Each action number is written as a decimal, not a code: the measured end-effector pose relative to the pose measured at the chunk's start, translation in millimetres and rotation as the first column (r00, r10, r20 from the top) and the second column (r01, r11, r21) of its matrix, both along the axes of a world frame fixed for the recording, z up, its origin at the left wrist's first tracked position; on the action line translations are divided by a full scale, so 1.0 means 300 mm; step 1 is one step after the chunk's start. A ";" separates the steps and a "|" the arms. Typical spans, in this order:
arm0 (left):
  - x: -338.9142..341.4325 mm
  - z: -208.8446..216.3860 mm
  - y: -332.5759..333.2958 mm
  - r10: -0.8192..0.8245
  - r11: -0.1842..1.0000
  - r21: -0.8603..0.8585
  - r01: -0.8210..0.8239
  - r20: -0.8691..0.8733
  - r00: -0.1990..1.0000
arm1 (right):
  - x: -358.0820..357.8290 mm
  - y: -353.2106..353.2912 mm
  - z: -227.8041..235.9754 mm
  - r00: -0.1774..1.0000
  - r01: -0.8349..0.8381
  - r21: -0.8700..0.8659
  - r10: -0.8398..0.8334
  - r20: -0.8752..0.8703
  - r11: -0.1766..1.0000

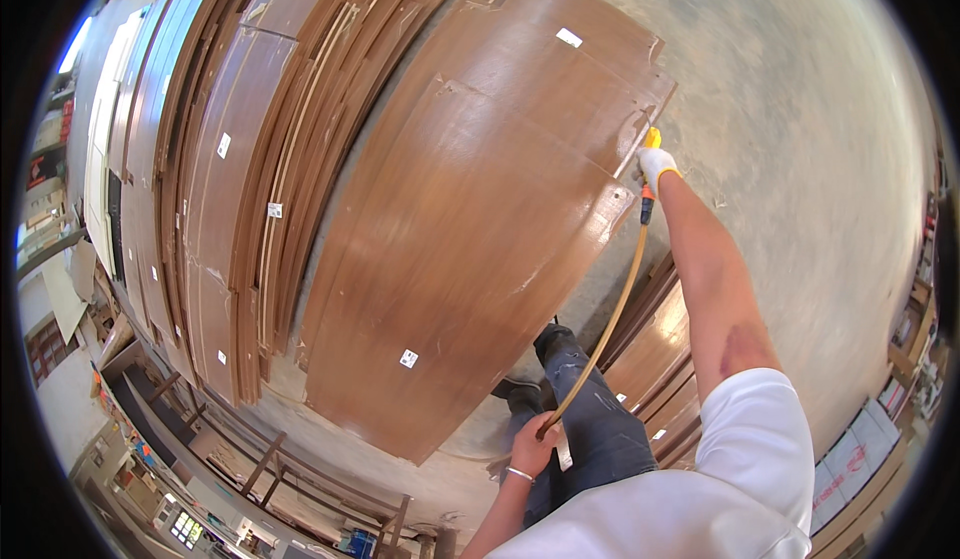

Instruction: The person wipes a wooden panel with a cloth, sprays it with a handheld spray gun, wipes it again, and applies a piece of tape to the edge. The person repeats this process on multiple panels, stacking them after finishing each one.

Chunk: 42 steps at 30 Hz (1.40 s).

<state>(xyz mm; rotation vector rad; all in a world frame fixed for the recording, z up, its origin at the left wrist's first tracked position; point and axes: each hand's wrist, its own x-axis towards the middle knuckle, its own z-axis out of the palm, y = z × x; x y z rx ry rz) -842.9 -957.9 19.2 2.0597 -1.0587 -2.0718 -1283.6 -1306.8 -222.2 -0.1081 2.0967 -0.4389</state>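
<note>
"So, what's at the far left?"

"Stacks of long brown wood-finish panels (pixel 225 109) with small white labels, ranged close side by side, probably to take up less room."

"And in the middle?"

"A broad, glossy brown panel with notched edges (pixel 440 249), lying face up, presumably so its surface and right edge can be reached from beside it."

"Where's the left hand?"

"Low, just beyond the panel's lower right. That bare left hand (pixel 535 445), with a pale band at the wrist, has its fingers curled around a thin yellow hose (pixel 607 337). I'd guess it is managing the slack, so the line doesn't drag."

"Anything past the legs in dark trousers (pixel 605 419)?"

"More glossy brown boards (pixel 655 344), partly hidden by the person."

"And the right hand?"

"Stretched far out, the right hand in a white glove with a yellow cuff (pixel 658 165) is closed around a yellow hand tool (pixel 653 138). The hose joins below through an orange-and-black connector (pixel 647 204). The tool is at the panel's right edge, beside a notch; I can't tell whether it touches. The arm's reach seems to account for the hose's long run."
</note>
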 end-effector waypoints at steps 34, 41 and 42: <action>0.176 -0.103 -0.159 0.273 0.941 -0.224 -0.253 0.062 0.960 | 0.643 -0.864 -0.001 0.942 -0.326 -0.169 0.334 0.022 0.930; 0.156 -0.098 -0.249 0.274 0.932 -0.258 -0.256 0.036 0.961 | 0.672 -0.978 0.047 0.931 -0.361 -0.159 0.364 -0.012 0.919; 0.147 -0.100 -0.253 0.286 0.926 -0.265 -0.269 0.027 0.958 | 0.673 -0.992 0.044 0.929 -0.367 -0.174 0.371 -0.009 0.914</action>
